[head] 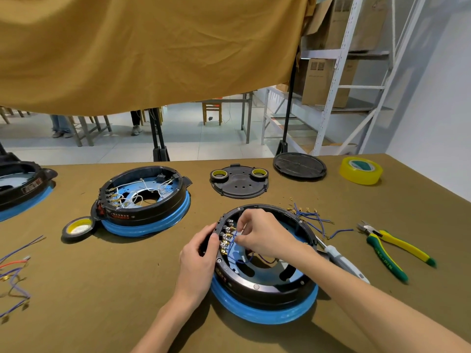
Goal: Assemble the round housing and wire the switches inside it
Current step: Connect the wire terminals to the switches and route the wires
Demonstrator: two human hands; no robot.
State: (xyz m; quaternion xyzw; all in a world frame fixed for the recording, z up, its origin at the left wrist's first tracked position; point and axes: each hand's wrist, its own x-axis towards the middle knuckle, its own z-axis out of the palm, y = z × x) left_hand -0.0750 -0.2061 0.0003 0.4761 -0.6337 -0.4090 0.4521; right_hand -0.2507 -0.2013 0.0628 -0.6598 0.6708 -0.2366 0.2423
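Wiring the switch row inside the near round housing (265,284).

The housing sat on its blue base at the front of the table (102,289). The left hand (197,258) gripped the outer wall beside the switches (225,238), fingers closed on the rim. The right hand (260,235) reached inside, fingertips pinched on a blue wire (233,247) at the terminals. To the right lay a screwdriver (341,261), pliers (392,248) and loose blue wires (313,217). Farther back stood a second, wired housing (145,200), a black cover plate (239,183) and yellow tape (360,170).
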